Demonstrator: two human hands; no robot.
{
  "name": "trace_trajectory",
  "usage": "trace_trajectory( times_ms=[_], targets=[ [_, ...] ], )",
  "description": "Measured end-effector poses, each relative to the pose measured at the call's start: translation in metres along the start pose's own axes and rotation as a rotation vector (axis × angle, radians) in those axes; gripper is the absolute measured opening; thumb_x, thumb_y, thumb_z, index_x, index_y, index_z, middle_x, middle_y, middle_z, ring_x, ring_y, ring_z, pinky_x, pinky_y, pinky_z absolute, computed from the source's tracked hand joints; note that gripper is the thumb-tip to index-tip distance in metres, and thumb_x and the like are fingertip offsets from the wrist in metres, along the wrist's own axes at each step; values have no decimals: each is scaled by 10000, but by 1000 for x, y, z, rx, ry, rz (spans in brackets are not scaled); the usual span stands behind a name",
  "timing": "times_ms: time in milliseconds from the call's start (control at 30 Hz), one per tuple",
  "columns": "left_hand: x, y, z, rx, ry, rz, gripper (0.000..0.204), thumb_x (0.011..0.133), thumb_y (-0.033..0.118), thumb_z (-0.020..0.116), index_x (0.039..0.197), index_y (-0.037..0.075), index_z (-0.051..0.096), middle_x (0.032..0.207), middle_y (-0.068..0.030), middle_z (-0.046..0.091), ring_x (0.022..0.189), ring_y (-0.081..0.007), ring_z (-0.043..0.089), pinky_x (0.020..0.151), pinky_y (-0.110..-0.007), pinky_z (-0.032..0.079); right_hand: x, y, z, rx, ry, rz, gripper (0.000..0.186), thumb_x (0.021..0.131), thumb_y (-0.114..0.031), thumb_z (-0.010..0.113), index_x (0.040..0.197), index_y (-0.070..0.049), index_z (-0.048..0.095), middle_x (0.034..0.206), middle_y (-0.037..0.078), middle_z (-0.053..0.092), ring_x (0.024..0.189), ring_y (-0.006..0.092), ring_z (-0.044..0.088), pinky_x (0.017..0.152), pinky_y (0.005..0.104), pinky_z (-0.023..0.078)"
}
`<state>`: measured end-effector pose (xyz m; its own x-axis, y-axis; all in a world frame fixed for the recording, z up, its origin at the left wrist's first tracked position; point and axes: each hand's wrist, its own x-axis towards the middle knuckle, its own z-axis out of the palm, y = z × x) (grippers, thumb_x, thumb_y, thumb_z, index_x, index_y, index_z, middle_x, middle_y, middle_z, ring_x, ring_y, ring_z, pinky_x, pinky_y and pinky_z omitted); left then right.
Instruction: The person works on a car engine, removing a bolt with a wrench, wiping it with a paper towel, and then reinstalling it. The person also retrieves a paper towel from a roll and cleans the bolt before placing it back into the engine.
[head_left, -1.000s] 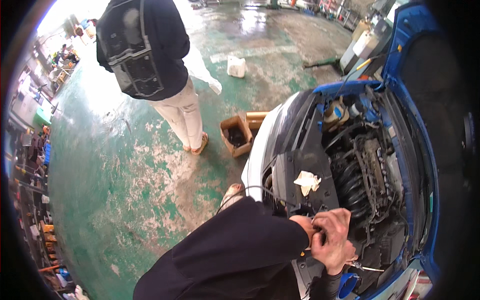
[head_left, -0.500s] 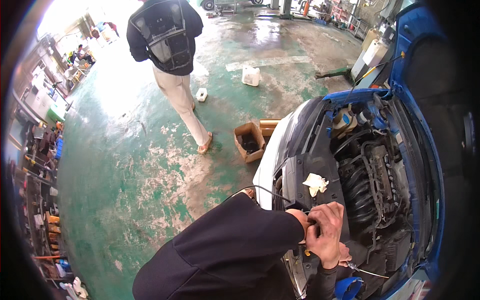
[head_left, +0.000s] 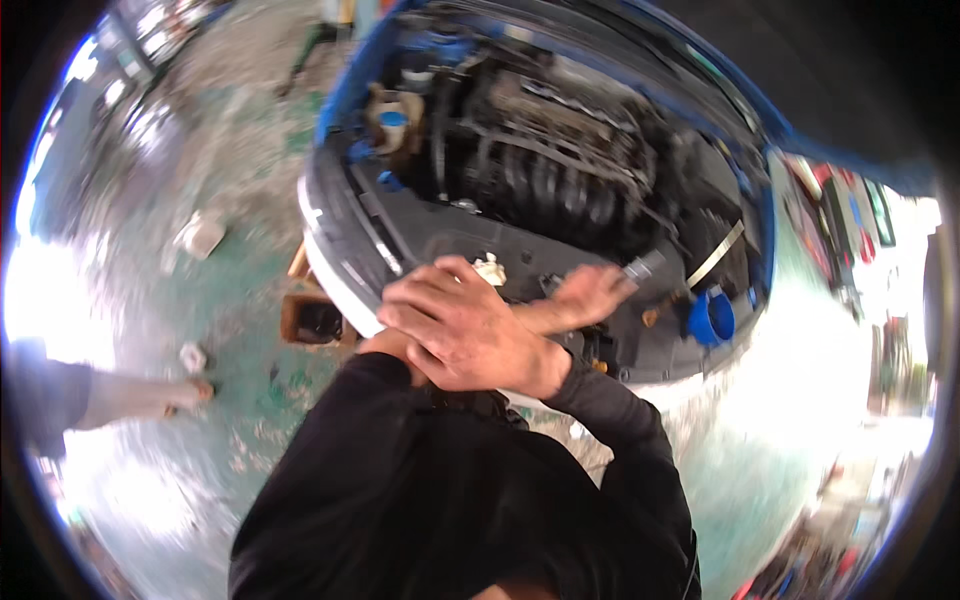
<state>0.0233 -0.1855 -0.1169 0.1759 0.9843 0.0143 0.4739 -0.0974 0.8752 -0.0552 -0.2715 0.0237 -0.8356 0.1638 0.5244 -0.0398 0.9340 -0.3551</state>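
My right hand (head_left: 465, 325) lies across my left forearm, its fingers stretched out and slightly bent over the bare skin, with no object seen in it. Beyond it my left forearm runs to the right, and my left hand (head_left: 588, 296) hangs over the front of a car's engine bay. At its fingertips is a small silver-grey cylinder-like object (head_left: 645, 265), too blurred to name, which the fingers seem to hold. A crumpled whitish rag or paper (head_left: 489, 269) rests on the black front cover (head_left: 420, 225) beside my right hand. To the right sits a blue funnel-like cup (head_left: 712, 318).
The uncovered engine (head_left: 560, 150) lies past my hands, under the raised blue hood (head_left: 820, 150). A cardboard box (head_left: 312, 318) stands on the floor by the bumper. Further left are white containers (head_left: 203, 236) and another person's legs (head_left: 135, 395).
The view has swung right, bringing the engine bay to the middle. My right hand has slid along my left forearm away from the left hand, and its fingers have straightened.
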Motion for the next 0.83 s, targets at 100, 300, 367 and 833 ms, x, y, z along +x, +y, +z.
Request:
trace_trajectory(
  times_ms=[100, 300, 367, 833],
  targets=[
    [9, -79, -32, -502, -136, 37, 365, 968, 387, 502, 1064, 43, 578, 837, -151, 617, 737, -243, 612, 648, -382, 503, -20, 36, -5, -174, 257, 299, 321, 728, -135, 620, 1042, -70, 618, 1028, 85, 607, 971, 236, 598, 941, 423, 406],
    [45, -118, -75, -1168, -81, -499, 245, 1011, 315, 439, 1112, 94, 473, 915, -102, 639, 766, -243, 647, 690, -387, 556, -131, 124, 10, -287, 475, 1251, 166, 894, -103, 574, 1013, 7, 537, 907, 170, 579, 774, 333, 589, 666, 398, 485],
    [70, -113, -79, -1319, -73, -533, 231, 1006, 309, 447, 1070, 88, 471, 962, -130, 641, 859, -289, 656, 751, -436, 561, -158, 139, 29, -89, 499, 1271, 250, 964, -234, 525, 1013, 12, 525, 783, 161, 564, 681, 307, 592, 609, 383, 468],
    [209, -179, -26, -1194, -221, -810, 292, 1002, 294, 465, 1149, 54, 542, 1089, -94, 633, 1010, -245, 634, 871, -403, 537, -214, 280, 58, 579, 580, 1716, 263, 1010, -268, 463, 982, -11, 511, 639, 47, 500, 540, 151, 462, 516, 301, 412]
  ],
)
